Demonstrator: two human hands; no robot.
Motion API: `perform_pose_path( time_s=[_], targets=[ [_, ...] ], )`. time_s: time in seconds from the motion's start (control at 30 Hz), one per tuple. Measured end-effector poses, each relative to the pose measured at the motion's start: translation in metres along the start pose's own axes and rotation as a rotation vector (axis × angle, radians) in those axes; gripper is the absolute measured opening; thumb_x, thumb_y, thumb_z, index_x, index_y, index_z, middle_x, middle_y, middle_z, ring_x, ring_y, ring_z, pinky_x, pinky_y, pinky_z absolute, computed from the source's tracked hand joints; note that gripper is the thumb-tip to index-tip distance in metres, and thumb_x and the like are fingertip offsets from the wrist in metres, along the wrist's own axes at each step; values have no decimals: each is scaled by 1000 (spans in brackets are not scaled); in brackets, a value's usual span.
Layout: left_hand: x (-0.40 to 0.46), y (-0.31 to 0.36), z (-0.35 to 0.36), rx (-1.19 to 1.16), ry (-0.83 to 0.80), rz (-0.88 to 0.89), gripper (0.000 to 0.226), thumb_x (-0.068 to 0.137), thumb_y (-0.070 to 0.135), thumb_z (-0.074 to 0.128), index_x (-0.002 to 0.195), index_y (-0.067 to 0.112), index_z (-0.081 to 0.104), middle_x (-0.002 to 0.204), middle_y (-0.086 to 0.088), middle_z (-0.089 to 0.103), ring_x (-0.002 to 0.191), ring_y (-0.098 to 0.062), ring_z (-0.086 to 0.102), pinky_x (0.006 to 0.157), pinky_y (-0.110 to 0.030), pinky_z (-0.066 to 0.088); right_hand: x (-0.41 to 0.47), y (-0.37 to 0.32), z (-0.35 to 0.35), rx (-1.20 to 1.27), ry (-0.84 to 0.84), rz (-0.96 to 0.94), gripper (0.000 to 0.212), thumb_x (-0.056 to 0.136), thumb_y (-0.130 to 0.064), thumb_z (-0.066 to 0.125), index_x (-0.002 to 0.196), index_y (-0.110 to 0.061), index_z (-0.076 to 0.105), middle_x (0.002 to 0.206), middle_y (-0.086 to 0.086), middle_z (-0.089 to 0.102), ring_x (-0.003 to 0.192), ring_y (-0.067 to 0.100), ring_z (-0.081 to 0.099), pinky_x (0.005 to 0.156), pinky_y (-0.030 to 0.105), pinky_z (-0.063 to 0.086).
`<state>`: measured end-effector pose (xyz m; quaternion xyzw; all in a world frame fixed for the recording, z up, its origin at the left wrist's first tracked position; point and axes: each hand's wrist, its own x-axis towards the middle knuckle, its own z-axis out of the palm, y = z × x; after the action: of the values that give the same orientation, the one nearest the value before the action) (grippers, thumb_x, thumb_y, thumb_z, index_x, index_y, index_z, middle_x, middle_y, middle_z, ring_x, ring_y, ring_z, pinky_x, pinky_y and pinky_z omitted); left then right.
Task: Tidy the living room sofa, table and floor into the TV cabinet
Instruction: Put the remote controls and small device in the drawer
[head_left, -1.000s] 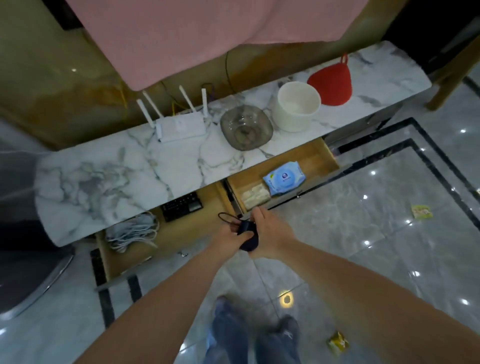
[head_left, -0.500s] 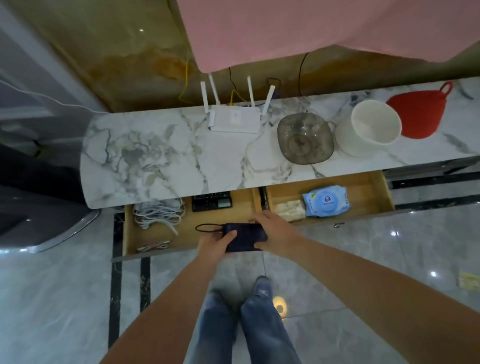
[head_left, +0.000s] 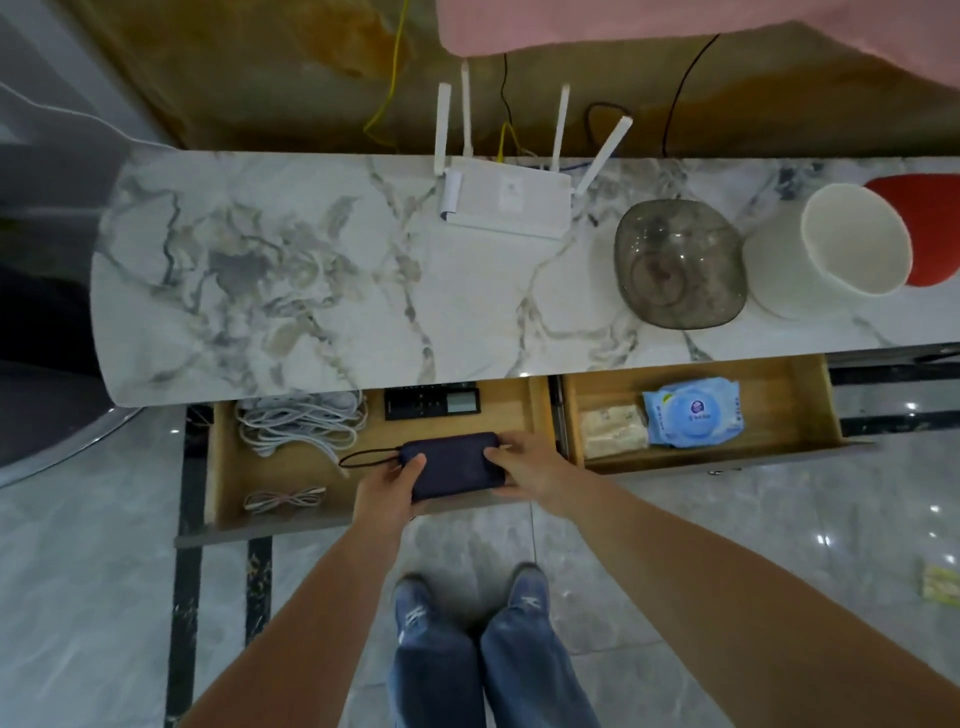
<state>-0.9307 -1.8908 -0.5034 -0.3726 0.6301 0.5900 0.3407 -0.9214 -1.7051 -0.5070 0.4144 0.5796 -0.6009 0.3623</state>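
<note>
Left hand (head_left: 390, 480) and right hand (head_left: 524, 464) both closed on a dark pouch (head_left: 453, 464), one at each short end, thumbs on top. Pouch held level over the front right part of the left drawer (head_left: 223, 478), cord loop (head_left: 363, 459) trailing off its left end. In that drawer: coil of white cable (head_left: 298, 418) at back left, small tied cable (head_left: 284, 499) at front left, black remote (head_left: 430, 402) at the back, half under the top. Right drawer (head_left: 800, 410) also open, holding a beige pack (head_left: 613, 432) touching a blue wipes pack (head_left: 693, 411). On the marble top (head_left: 291, 270): white router (head_left: 506, 200), grey glass bowl (head_left: 678, 264), white pot (head_left: 831, 249), red basket (head_left: 935, 223) behind it. On the floor (head_left: 753, 519), a small yellow packet (head_left: 941, 581) at far right
</note>
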Motion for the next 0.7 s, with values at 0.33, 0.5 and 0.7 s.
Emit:
perform_pose_path(
  time_s=[0.33,0.5,0.7],
  targets=[
    [142,-32,-6,259,-6,-48,21,98,22,56,77,18,56,88,-14,61,96,-37,64,90,-49,51,132,31,29,15,76,48,35,101,-36,51,127,-13,57,126,9,61,114,27,60,101,44,51],
    [178,-53,-7,234,-59,-133,5,97,17,58,101,15,60,110,-9,63,109,-31,60,103,-45,46,169,45,36,-56,111,47,28,102,-35,50,122,-19,59,122,6,63,113,26,60,104,44,48],
    [186,-67,-7,487,-39,-56,28,95,8,55,123,9,57,110,-7,60,97,-26,55,84,-33,42,182,67,37,-136,110,85,23,92,-24,56,111,-32,65,123,5,66,114,24,60,107,45,45]
  ],
)
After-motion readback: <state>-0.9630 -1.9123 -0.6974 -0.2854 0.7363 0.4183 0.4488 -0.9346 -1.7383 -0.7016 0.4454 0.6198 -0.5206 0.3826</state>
